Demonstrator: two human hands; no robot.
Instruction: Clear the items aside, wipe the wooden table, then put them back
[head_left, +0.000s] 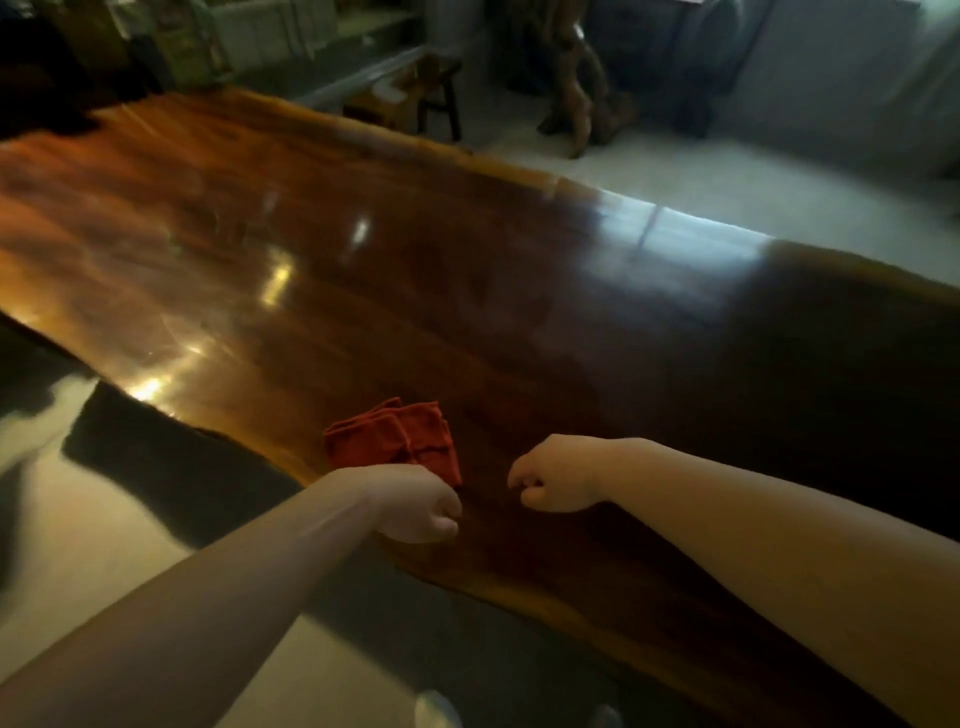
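Note:
A folded red cloth (400, 439) lies on the glossy wooden table (467, 270) near its front edge. My left hand (415, 504) hovers just in front of the cloth, fingers curled into a fist, and partly covers the cloth's near corner. Whether it touches the cloth is not clear. My right hand (553, 473) is a fist too, a little to the right of the cloth and apart from it, holding nothing. Both forearms reach in from the bottom of the view.
A dark wooden stool (431, 88) and a carved wooden stand (576, 83) are on the pale floor beyond the table's far edge. Dark items (47, 73) crowd the far left end. Floor shows at the lower left.

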